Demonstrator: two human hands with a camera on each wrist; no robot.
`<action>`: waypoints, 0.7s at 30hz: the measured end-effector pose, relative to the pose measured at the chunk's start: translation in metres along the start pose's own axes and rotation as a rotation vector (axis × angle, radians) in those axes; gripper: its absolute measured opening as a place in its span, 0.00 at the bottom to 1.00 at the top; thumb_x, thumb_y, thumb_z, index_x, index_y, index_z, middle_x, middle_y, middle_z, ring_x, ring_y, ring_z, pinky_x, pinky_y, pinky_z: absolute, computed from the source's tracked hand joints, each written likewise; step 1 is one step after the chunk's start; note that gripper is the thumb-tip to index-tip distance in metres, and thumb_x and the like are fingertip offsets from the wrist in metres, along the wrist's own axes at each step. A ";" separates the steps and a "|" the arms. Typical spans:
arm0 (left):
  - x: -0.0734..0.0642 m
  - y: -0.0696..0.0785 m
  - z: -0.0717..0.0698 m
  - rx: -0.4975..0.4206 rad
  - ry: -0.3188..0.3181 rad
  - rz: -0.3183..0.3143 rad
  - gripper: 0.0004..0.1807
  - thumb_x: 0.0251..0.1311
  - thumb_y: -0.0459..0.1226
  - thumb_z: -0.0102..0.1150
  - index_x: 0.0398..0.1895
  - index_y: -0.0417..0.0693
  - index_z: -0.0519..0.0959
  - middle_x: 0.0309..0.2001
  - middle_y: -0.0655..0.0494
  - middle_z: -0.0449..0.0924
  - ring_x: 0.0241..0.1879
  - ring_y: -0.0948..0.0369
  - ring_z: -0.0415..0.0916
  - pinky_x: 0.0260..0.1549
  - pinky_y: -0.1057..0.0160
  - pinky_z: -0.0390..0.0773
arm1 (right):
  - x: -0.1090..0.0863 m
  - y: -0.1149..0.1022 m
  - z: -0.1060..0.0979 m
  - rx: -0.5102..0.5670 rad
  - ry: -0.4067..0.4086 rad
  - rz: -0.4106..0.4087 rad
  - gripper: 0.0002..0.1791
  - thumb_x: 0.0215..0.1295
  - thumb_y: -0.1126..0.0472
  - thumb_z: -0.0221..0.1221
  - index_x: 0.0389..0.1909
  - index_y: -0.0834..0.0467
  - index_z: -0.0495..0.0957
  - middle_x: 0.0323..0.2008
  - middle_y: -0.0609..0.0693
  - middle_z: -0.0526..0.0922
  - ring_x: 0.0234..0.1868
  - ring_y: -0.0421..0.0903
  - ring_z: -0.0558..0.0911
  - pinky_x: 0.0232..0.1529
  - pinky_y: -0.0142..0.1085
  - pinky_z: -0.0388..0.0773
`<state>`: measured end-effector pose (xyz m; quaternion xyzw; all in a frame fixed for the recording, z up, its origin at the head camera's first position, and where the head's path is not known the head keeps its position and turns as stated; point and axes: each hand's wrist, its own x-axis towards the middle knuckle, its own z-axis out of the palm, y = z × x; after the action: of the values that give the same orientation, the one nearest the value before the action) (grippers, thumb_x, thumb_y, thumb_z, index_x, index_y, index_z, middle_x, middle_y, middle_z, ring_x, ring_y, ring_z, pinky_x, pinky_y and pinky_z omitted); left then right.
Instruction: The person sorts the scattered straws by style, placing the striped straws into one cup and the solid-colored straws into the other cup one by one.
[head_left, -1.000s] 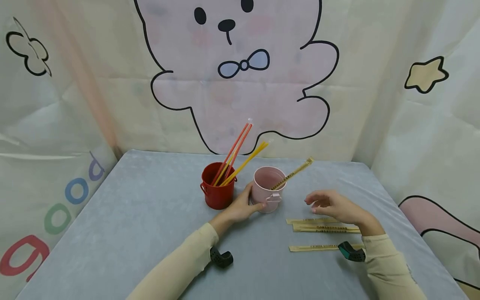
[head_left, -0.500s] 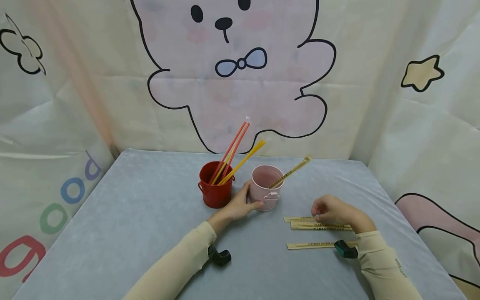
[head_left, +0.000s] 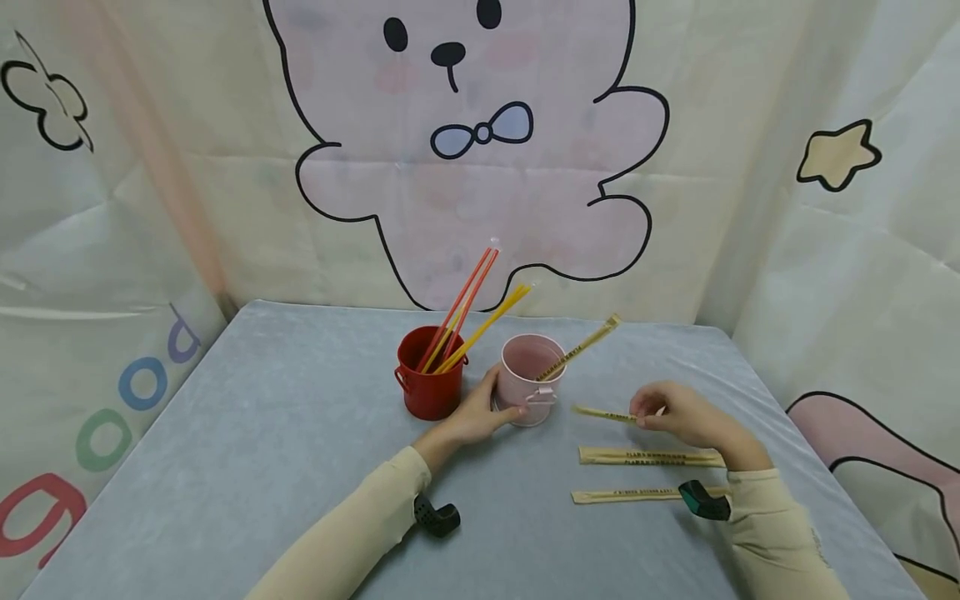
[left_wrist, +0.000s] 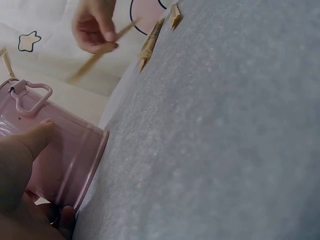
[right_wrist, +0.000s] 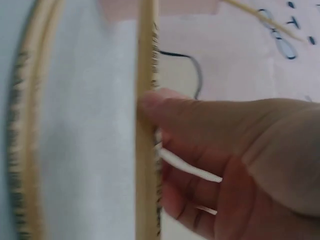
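One slim wrapped stick [head_left: 603,414] is pinched between the thumb and fingers of the right hand [head_left: 688,417], right of centre in the head view and clear of the table [head_left: 262,400]. There we see its long axis run nearly level, the left end slightly higher and pointing toward the pink bucket [head_left: 528,398]; in the right wrist view it stands almost upright, and in the left wrist view it slants from upper right to lower left.

Its right end is hidden from us by the fingers in the head view, the right wrist view cuts off both ends, and the left wrist view blurs its length. We make out tan paper, narrow and straight, with small dark print along one edge, too blurred to read.

The left hand [head_left: 472,415] grips the pink bucket near the centre of the frame, thumb on its front wall, other fingers partly hidden. From this upright bucket a similar stick [head_left: 588,342] leans toward the upper right, its lower end out of our sight. Just left stands a red bucket [head_left: 429,396] holding orange-red sticks [head_left: 479,287] and yellow sticks [head_left: 488,325]. At lower right we see further wrapped packets [head_left: 626,456] lying level.
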<state>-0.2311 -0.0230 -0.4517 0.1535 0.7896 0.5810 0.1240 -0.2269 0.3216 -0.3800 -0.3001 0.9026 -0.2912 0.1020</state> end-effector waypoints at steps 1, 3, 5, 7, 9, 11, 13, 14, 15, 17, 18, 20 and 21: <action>0.000 0.000 0.000 -0.001 0.000 -0.002 0.47 0.64 0.44 0.67 0.80 0.55 0.50 0.79 0.51 0.55 0.80 0.53 0.50 0.78 0.44 0.51 | -0.001 -0.003 -0.003 -0.011 0.035 -0.017 0.03 0.65 0.70 0.63 0.39 0.63 0.82 0.32 0.49 0.84 0.33 0.32 0.77 0.32 0.31 0.75; 0.000 0.000 0.000 -0.004 0.000 -0.006 0.47 0.64 0.45 0.67 0.80 0.55 0.50 0.79 0.52 0.55 0.80 0.53 0.50 0.78 0.43 0.51 | -0.004 -0.010 -0.008 -0.032 0.102 -0.056 0.07 0.65 0.70 0.64 0.42 0.63 0.84 0.34 0.49 0.86 0.35 0.30 0.78 0.32 0.30 0.76; 0.000 0.000 -0.001 -0.009 0.000 -0.008 0.47 0.64 0.45 0.67 0.80 0.55 0.50 0.80 0.52 0.55 0.80 0.53 0.49 0.78 0.43 0.51 | -0.005 -0.016 -0.011 -0.041 0.160 -0.087 0.08 0.65 0.70 0.64 0.43 0.60 0.85 0.35 0.47 0.87 0.37 0.30 0.78 0.33 0.30 0.76; 0.001 0.000 -0.002 -0.011 0.001 -0.008 0.47 0.64 0.46 0.67 0.80 0.56 0.50 0.80 0.52 0.54 0.80 0.53 0.49 0.78 0.43 0.51 | -0.006 -0.022 -0.013 -0.043 0.203 -0.125 0.09 0.65 0.71 0.63 0.43 0.58 0.86 0.37 0.44 0.87 0.37 0.29 0.79 0.35 0.30 0.75; 0.001 -0.001 -0.002 -0.011 -0.001 -0.005 0.47 0.64 0.46 0.67 0.80 0.56 0.50 0.80 0.52 0.54 0.80 0.52 0.49 0.78 0.43 0.50 | -0.006 -0.027 -0.014 -0.024 0.247 -0.163 0.09 0.64 0.72 0.63 0.42 0.58 0.86 0.38 0.39 0.87 0.36 0.30 0.79 0.35 0.29 0.76; 0.002 -0.001 -0.003 -0.012 0.001 -0.001 0.47 0.64 0.45 0.67 0.80 0.56 0.50 0.80 0.52 0.54 0.80 0.52 0.49 0.78 0.42 0.50 | -0.006 -0.032 -0.015 0.008 0.293 -0.198 0.09 0.64 0.74 0.62 0.41 0.61 0.85 0.38 0.36 0.86 0.36 0.31 0.79 0.37 0.27 0.76; 0.002 -0.002 -0.004 -0.012 0.006 0.004 0.47 0.64 0.44 0.67 0.80 0.56 0.50 0.80 0.52 0.54 0.80 0.52 0.49 0.78 0.42 0.50 | -0.006 -0.036 -0.016 0.031 0.341 -0.221 0.09 0.64 0.76 0.61 0.42 0.63 0.84 0.40 0.32 0.84 0.37 0.30 0.80 0.39 0.24 0.76; 0.002 -0.002 -0.004 -0.011 0.009 0.008 0.47 0.64 0.44 0.67 0.80 0.55 0.50 0.79 0.52 0.55 0.80 0.52 0.49 0.78 0.42 0.50 | -0.006 -0.038 -0.017 0.048 0.366 -0.230 0.09 0.64 0.77 0.61 0.42 0.64 0.84 0.40 0.31 0.84 0.38 0.29 0.80 0.40 0.23 0.75; 0.002 -0.002 -0.003 -0.009 0.010 0.009 0.47 0.64 0.43 0.67 0.80 0.55 0.51 0.79 0.52 0.55 0.80 0.52 0.50 0.78 0.43 0.50 | -0.007 -0.040 -0.017 0.068 0.394 -0.235 0.09 0.64 0.78 0.60 0.42 0.65 0.83 0.40 0.30 0.84 0.39 0.29 0.80 0.40 0.22 0.75; 0.002 -0.004 -0.002 -0.004 0.009 0.013 0.47 0.64 0.43 0.67 0.80 0.54 0.51 0.79 0.51 0.55 0.80 0.52 0.50 0.78 0.43 0.51 | -0.009 -0.043 -0.018 0.104 0.444 -0.244 0.10 0.64 0.79 0.59 0.42 0.67 0.82 0.39 0.30 0.84 0.39 0.29 0.80 0.40 0.21 0.74; 0.002 -0.004 -0.001 -0.002 0.007 0.013 0.47 0.64 0.43 0.67 0.80 0.54 0.51 0.79 0.51 0.55 0.80 0.53 0.50 0.78 0.43 0.51 | -0.010 -0.045 -0.018 0.129 0.472 -0.243 0.10 0.64 0.79 0.59 0.43 0.67 0.82 0.39 0.30 0.84 0.39 0.29 0.80 0.40 0.20 0.75; 0.002 -0.006 0.000 -0.002 0.001 0.013 0.47 0.64 0.43 0.67 0.80 0.54 0.50 0.79 0.51 0.55 0.80 0.53 0.51 0.78 0.43 0.52 | -0.013 -0.049 -0.019 0.230 0.521 -0.256 0.09 0.64 0.79 0.59 0.43 0.68 0.81 0.38 0.33 0.85 0.38 0.31 0.81 0.40 0.21 0.76; 0.002 -0.006 0.000 -0.005 0.001 0.011 0.47 0.64 0.44 0.67 0.80 0.55 0.50 0.79 0.51 0.55 0.80 0.53 0.50 0.78 0.43 0.52 | -0.014 -0.051 -0.020 0.275 0.546 -0.266 0.10 0.64 0.79 0.58 0.44 0.69 0.81 0.38 0.35 0.85 0.39 0.32 0.82 0.40 0.21 0.77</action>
<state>-0.2337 -0.0234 -0.4572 0.1573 0.7873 0.5838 0.1207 -0.1982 0.3060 -0.3336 -0.3094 0.8019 -0.4907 -0.1430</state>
